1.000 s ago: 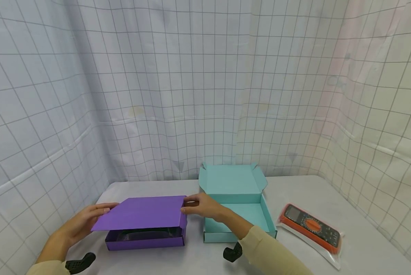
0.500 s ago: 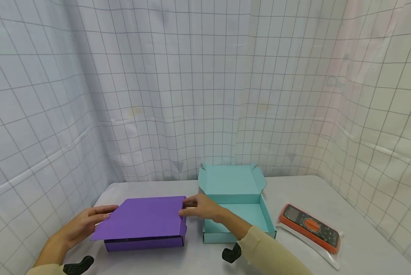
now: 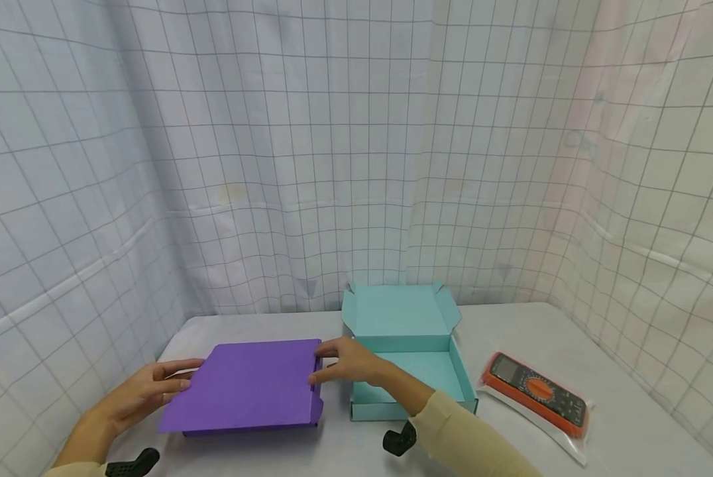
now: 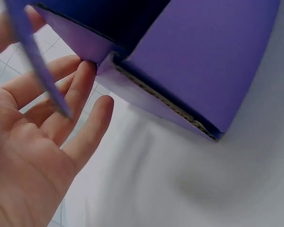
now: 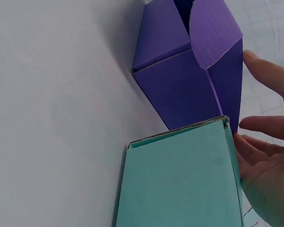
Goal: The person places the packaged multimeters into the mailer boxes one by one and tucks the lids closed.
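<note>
A purple cardboard mailer box [image 3: 246,384] lies at the left of the table, its lid slanting down almost over the front. In the left wrist view, a gap still shows between the lid flap and the box's front wall [image 4: 203,56]. My left hand [image 3: 138,401] is at the left side, its extended fingers touching the box wall while the lid flap crosses in front of the palm. At the right side, my right hand [image 3: 350,363] has its thumb and fingers spread along the lid's edge. In the right wrist view, a rounded side flap [image 5: 215,33] sticks out. The box's contents are hidden.
Right of the purple box stands an open teal mailer box [image 3: 401,311], lid tilted back, under my right forearm. An orange and black multimeter [image 3: 538,391] in a clear plastic bag lies at the far right. Grid-patterned curtains [image 3: 356,165] enclose the table.
The purple lid has swung down at the front, covering the dark contents seen earlier inside the box. Both hands have stayed at its sides with small finger shifts.
</note>
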Available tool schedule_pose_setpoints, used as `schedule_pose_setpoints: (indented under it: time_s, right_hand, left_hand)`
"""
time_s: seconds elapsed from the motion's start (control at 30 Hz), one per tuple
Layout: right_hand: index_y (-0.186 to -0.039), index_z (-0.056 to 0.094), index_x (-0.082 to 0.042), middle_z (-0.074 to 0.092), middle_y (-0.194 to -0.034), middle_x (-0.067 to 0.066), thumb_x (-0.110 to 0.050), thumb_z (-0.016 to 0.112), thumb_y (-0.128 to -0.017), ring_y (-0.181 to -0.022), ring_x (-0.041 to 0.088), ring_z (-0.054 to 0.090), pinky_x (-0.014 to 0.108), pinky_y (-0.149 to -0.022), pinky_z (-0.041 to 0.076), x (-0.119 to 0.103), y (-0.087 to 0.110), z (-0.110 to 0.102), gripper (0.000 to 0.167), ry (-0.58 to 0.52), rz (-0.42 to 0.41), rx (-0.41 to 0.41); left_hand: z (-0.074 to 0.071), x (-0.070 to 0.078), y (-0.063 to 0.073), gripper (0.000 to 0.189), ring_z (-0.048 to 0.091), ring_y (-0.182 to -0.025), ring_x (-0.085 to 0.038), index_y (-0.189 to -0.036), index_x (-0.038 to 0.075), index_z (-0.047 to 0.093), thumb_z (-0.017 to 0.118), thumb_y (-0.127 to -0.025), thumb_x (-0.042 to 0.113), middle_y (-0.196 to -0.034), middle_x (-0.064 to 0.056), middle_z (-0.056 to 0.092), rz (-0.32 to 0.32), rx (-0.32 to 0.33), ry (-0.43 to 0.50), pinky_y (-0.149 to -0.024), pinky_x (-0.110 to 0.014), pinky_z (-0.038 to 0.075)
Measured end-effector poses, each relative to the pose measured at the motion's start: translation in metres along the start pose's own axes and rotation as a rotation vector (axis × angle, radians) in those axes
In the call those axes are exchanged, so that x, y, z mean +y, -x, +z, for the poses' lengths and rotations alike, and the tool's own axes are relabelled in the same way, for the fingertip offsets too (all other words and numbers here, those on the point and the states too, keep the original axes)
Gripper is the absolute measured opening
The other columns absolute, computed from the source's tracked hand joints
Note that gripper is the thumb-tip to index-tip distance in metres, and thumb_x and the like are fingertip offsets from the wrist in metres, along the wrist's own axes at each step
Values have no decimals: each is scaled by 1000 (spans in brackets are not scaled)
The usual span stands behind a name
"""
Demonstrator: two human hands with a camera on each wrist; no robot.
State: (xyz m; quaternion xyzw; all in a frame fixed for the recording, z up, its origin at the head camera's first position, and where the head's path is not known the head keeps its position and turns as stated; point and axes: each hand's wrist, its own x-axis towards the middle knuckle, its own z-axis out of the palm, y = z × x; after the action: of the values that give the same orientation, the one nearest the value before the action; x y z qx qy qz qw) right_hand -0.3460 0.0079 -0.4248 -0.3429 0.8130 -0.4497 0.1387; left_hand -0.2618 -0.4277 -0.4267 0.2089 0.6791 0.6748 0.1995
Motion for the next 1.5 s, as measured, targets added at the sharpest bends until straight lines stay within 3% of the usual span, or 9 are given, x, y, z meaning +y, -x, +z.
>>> schedule_pose_setpoints:
  time_s: [0.17, 0.37, 0.5, 0.67, 0.8, 0.97, 1.13, 1.3, 1.5]
  right_hand:
    - [-139, 64, -1, 54, -150, 0, -28, 87, -86, -133, 17, 54, 25, -95, 52, -1, -1, 2, 64, 35, -17, 0]
    - [-138, 64, 0, 56, -147, -1, -28, 87, -85, -129, 15, 56, 24, -93, 53, -4, 0, 5, 64, 102, -27, -23]
    - [-137, 64, 1, 56, -147, 1, -28, 87, -86, -131, 14, 53, 23, -95, 52, -6, 0, 7, 64, 189, -49, -34]
    - [-136, 65, 1, 57, -146, 1, -31, 89, -84, -136, 16, 50, 23, -97, 50, -8, -1, 9, 65, 293, -54, -29]
    - [-135, 67, -1, 58, -145, -1, -34, 90, -83, -140, 18, 47, 28, -106, 45, -10, -3, 10, 65, 376, -46, -30]
    - [-132, 70, -2, 60, -143, 0, -38, 88, -84, -139, 18, 49, 27, -109, 42, -19, -8, 9, 63, 539, -55, -65]
    - [-130, 71, -3, 61, -144, 4, -37, 86, -86, -134, 16, 53, 22, -107, 42, -32, -15, 9, 58, 691, -155, -142]
    - [-141, 63, -5, 53, -152, 3, -46, 80, -90, -142, 14, 43, 23, -114, 32, -36, -19, 18, 68, 646, -273, -237]
    - [-150, 56, -13, 42, -160, -5, -52, 82, -86, -148, 11, 31, 25, -117, 27, -27, -19, 29, 79, 584, -257, -294]
  left_hand:
    - [1, -4, -1, 46, 58, -128, -11, -145, 17, 60, 42, -107, -4, -140, 1, 62, 32, -25, 16, -104, -29, 47]
    - [3, -9, 1, 48, 60, -125, -10, -142, 23, 61, 48, -105, -5, -137, 0, 64, 17, -7, -36, -101, -27, 49]
    - [4, -11, 2, 48, 60, -125, -12, -150, 13, 54, 50, -105, -4, -138, -4, 64, 4, 18, -72, -101, -27, 49]
    - [8, -13, 2, 56, 58, -124, -6, -156, -2, 37, 57, -103, -1, -142, 7, 54, -40, 87, -161, -99, -31, 51]
    - [11, -13, 2, 63, 56, -123, -3, -157, -6, 28, 59, -103, 1, -143, 10, 48, -61, 117, -205, -99, -36, 52]
    - [16, -9, 2, 64, 60, -119, -5, -157, -7, 28, 62, -103, 5, -148, -8, 46, -87, 164, -269, -95, -37, 55]
    - [23, -7, 5, 66, 62, -114, -11, -154, -11, 29, 65, -102, 10, -151, -33, 36, -96, 221, -377, -90, -33, 55]
    - [26, -10, 7, 68, 62, -113, -10, -154, -13, 28, 65, -102, 12, -151, -36, 36, -113, 257, -380, -91, -30, 55]
    - [28, -17, 10, 66, 64, -111, -10, -153, -16, 26, 63, -104, 10, -148, -30, 42, -94, 288, -330, -91, -30, 56]
